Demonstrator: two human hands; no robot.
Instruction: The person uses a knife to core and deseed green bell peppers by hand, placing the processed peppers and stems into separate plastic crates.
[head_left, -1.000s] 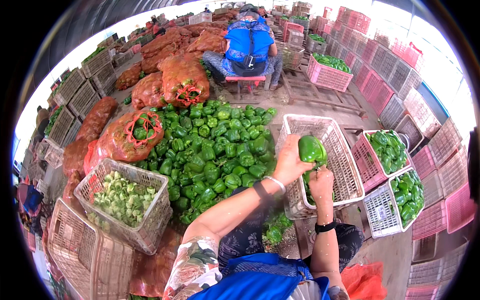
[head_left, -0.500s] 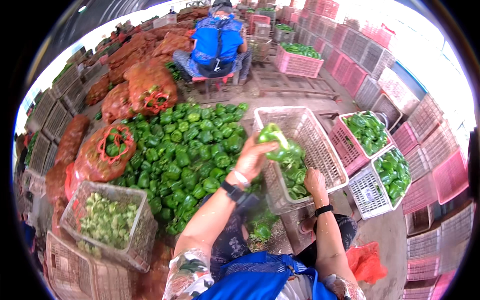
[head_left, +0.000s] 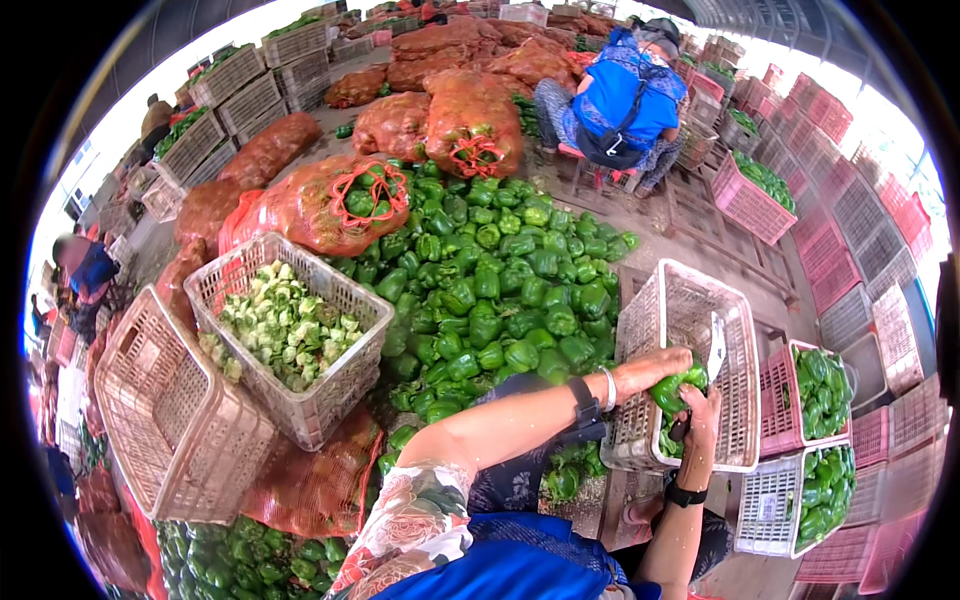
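- Pepper (head_left: 680, 389) is between the hands, above the crate (head_left: 632, 425).
- Fingers of the left hand (head_left: 655, 370) hold its side; those of the right hand (head_left: 702, 412) curl round the knife (head_left: 717, 345).
- It is probably light, firm, but smooth-skinned, so it may slip or crack.
- Better grip: its broad sides, away from the knife.

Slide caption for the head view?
Left hand holds a glossy green bell pepper, right hand a silver-bladed knife, over a pale plastic crate.
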